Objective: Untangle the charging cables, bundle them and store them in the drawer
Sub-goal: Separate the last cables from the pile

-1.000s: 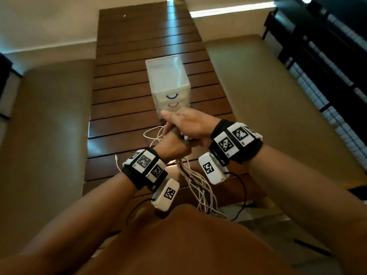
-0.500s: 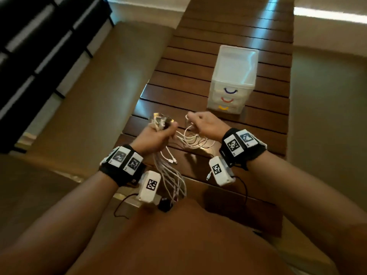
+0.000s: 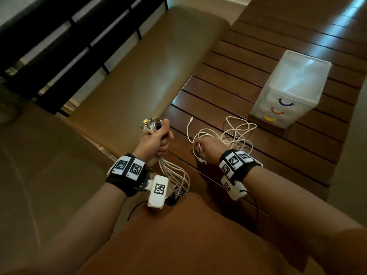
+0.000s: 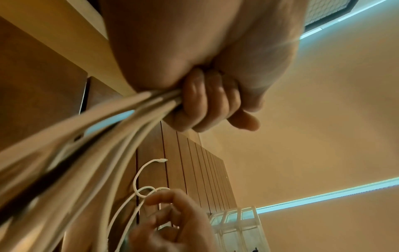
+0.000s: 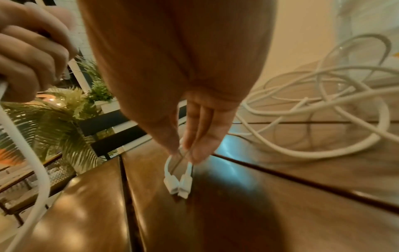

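My left hand (image 3: 156, 138) (image 4: 207, 105) grips a bundle of white charging cables (image 3: 174, 173) (image 4: 108, 133) off the table's near-left corner, with their USB plugs (image 3: 152, 124) sticking up above the fist. The cables hang down from the fist toward my lap. My right hand (image 3: 208, 149) (image 5: 185, 150) pinches two white cable ends (image 5: 179, 185) between thumb and fingers, their plugs touching the wooden table (image 5: 280, 213). A loose tangle of white cables (image 3: 236, 133) (image 5: 323, 109) lies on the table just beyond it. The small translucent drawer unit (image 3: 292, 90) stands farther right with its drawers closed.
The slatted dark wooden table (image 3: 258, 46) runs away from me. Padded brown benches (image 3: 149, 66) flank it on both sides. A dark railing (image 3: 59, 36) stands at the far left, with green plants (image 5: 64, 116) behind it in the right wrist view.
The hands have drawn apart: the left has carried the bundle off to the left, and the right has dropped to the table and pinched cable ends. My head has turned left.
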A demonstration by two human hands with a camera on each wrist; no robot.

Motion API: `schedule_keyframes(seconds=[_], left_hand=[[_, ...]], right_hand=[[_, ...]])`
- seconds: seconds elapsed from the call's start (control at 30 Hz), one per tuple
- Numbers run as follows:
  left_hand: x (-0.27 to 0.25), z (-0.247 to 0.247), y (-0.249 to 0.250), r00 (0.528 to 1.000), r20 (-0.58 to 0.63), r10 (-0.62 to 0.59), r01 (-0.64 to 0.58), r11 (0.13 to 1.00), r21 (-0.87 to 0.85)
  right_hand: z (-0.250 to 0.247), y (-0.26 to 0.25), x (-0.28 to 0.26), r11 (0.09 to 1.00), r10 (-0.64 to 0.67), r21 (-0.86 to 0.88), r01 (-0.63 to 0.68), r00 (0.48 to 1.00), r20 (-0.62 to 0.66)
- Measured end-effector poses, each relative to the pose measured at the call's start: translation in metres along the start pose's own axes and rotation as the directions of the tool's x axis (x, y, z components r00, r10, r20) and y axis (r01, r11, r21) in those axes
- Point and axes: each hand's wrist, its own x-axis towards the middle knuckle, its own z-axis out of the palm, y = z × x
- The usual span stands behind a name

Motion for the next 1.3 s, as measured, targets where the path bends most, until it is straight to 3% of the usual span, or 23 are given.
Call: schedule_keyframes(seconds=[0.1,0.2,0.27,0.3,0.37,0.43,0.57,0.67,0.93,1.0,1.1,1.17,1.23,1.3], left_hand=[[0.008,-0.004,0.001,1.000,0.025,0.005,-0.005,1.000,-0.006],[0.019,-0.006,0.002,0.999,0.033,-0.009,0.009,1.000,-0.002],[0.027,-0.010,0.002,0.999,0.026,-0.036,0.036,0.999,-0.020],[0.031,-0.013,0.002,0.998,0.011,-0.059,0.059,0.998,-0.032],[0.038,-0.018,0.001,0.993,-0.027,-0.114,0.113,0.993,-0.043],[0.045,-0.018,0.000,0.985,-0.053,-0.162,0.161,0.986,-0.036],[0.054,-0.007,0.002,0.969,0.030,-0.246,0.247,0.967,-0.066],[0.058,0.003,0.007,0.956,0.148,-0.253,0.266,0.961,-0.075],[0.056,0.031,0.012,0.931,0.298,-0.211,0.155,0.967,0.201],[0.054,0.038,0.009,0.940,0.300,-0.164,0.088,0.964,0.252],[0.056,0.044,0.004,0.956,0.269,-0.117,0.042,0.962,0.268],[0.057,0.047,0.005,0.961,0.256,-0.105,0.023,0.953,0.302],[0.059,0.051,0.004,0.952,0.285,-0.109,0.004,0.939,0.345],[0.060,0.054,0.004,0.948,0.300,-0.108,-0.007,0.934,0.358]], right_hand=[[0.003,-0.002,0.007,1.000,0.019,0.001,-0.019,0.985,-0.172],[0.003,-0.006,0.014,0.979,0.046,-0.191,-0.074,0.988,-0.146],[0.000,-0.010,0.014,0.972,0.072,-0.210,-0.109,0.981,-0.179],[-0.002,-0.011,0.014,0.982,0.089,-0.142,-0.122,0.971,-0.222],[-0.011,-0.016,0.012,0.979,0.167,0.167,-0.120,0.937,-0.306],[-0.025,-0.024,0.006,0.899,0.215,0.435,-0.044,0.910,-0.353],[-0.049,-0.041,-0.016,0.887,0.052,0.444,0.124,0.929,-0.365],[-0.052,-0.039,-0.025,0.923,-0.007,0.370,0.103,0.968,-0.253],[-0.063,-0.026,-0.044,0.951,0.048,0.310,-0.016,0.994,-0.099],[-0.067,-0.027,-0.047,0.908,0.092,0.416,-0.053,0.993,-0.075],[-0.071,-0.028,-0.050,0.748,0.166,0.663,-0.026,0.975,-0.149],[-0.071,-0.027,-0.050,0.680,0.224,0.734,-0.007,0.954,-0.198],[-0.071,-0.027,-0.050,0.660,0.294,0.751,0.022,0.912,-0.285],[-0.070,-0.027,-0.049,0.706,0.317,0.706,0.057,0.866,-0.387]])
